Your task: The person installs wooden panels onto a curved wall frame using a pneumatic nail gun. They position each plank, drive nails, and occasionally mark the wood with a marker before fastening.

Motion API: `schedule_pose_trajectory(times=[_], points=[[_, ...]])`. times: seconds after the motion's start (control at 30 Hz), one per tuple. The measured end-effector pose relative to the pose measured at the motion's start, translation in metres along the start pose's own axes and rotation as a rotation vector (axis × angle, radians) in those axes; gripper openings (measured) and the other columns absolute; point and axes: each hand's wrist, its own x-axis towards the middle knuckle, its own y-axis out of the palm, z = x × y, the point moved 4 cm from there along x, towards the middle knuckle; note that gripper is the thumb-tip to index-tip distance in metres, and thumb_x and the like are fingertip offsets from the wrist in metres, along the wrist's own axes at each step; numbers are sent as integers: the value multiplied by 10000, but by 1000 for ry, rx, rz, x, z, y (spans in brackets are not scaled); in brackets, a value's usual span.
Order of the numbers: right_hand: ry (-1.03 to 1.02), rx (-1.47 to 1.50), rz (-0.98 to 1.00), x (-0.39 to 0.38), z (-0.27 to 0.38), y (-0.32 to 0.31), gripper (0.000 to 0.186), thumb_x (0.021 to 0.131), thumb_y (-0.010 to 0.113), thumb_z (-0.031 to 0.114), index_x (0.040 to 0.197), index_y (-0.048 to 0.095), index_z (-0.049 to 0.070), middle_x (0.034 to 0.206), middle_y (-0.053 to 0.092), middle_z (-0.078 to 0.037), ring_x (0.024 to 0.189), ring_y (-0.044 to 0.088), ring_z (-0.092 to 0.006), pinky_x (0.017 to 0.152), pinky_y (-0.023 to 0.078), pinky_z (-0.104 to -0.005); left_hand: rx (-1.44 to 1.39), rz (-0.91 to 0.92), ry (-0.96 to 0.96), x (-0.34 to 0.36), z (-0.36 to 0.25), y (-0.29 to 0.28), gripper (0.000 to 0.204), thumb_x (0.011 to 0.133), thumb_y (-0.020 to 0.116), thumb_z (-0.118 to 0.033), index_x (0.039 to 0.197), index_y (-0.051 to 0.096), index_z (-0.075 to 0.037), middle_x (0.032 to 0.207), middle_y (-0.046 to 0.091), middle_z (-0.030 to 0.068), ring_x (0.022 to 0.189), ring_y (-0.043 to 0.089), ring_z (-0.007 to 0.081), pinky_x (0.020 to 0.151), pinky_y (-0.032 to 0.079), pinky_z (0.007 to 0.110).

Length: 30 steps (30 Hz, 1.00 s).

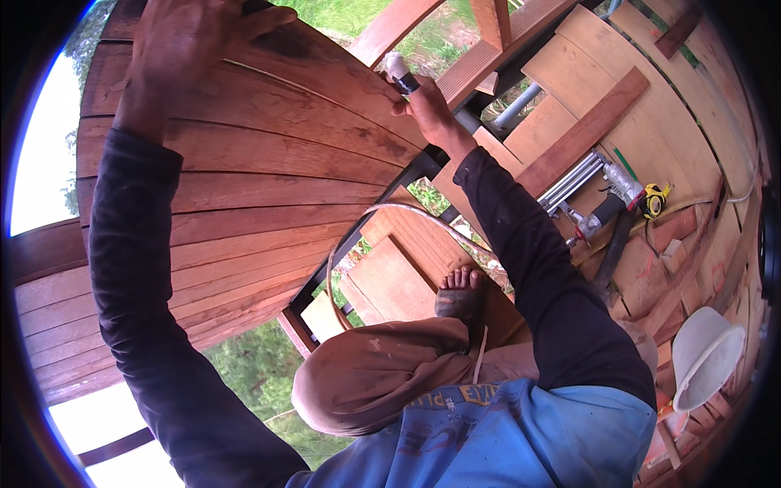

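My left hand (183, 57) reaches up to the top plank of a reddish-brown plank wall (285, 146), its thumb stretched out along the wood. The other fingers are partly cut off at the top of the view. My right hand (429, 112) is closed round a short tool handle (404, 81) with a black-taped band and a whitish end, close to the right end of the planks. What the rest of this tool looks like is hidden by the hand and the wall.
On boards to the right lie a nail gun (622, 191), a yellow tape measure (653, 201), a green pencil (625, 163) and a loose wooden strip (586, 138). A hose (419, 213) loops near my bare foot (458, 294). A whitish hat (706, 358) rests among wood offcuts. Gaps show greenery below.
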Motion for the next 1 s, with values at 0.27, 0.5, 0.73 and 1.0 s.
schedule_pose_trajectory(times=[0.27, 0.5, 0.73, 1.0], points=[[6, 21, -40, -1, 1, -2, 402, 997, 572, 464, 1016, 668, 75, 862, 588, 18, 719, 564, -83, 645, 501, -261, 1561, 215, 619, 7, -8, -21, 360, 985, 549, -449, 1062, 568, -97, 880, 566, 41, 926, 582, 217, 1002, 477, 495], [11, 8, -111, 5, -6, 1, 383, 992, 542, 435, 917, 670, 82, 758, 563, 29, 657, 584, -96, 616, 462, -275, 1839, 228, 833, 9, -13, -18, 278, 895, 612, -371, 729, 619, -149, 740, 563, 31, 851, 546, 240, 926, 379, 419], [21, 17, -96, -4, 8, 5, 555, 921, 571, 689, 830, 641, 146, 707, 516, 57, 618, 497, -57, 609, 436, -236, 1805, 259, 803, 9, -10, -11, 286, 818, 638, -415, 727, 579, -150, 699, 554, 14, 821, 542, 212, 854, 380, 387], [-9, 10, -83, -5, 9, 5, 529, 939, 563, 666, 782, 604, 163, 706, 494, 65, 631, 476, -53, 601, 423, -234, 1789, 248, 774, 10, -12, -7, 307, 784, 673, -438, 733, 600, -145, 713, 565, 18, 837, 550, 213, 865, 382, 384]])
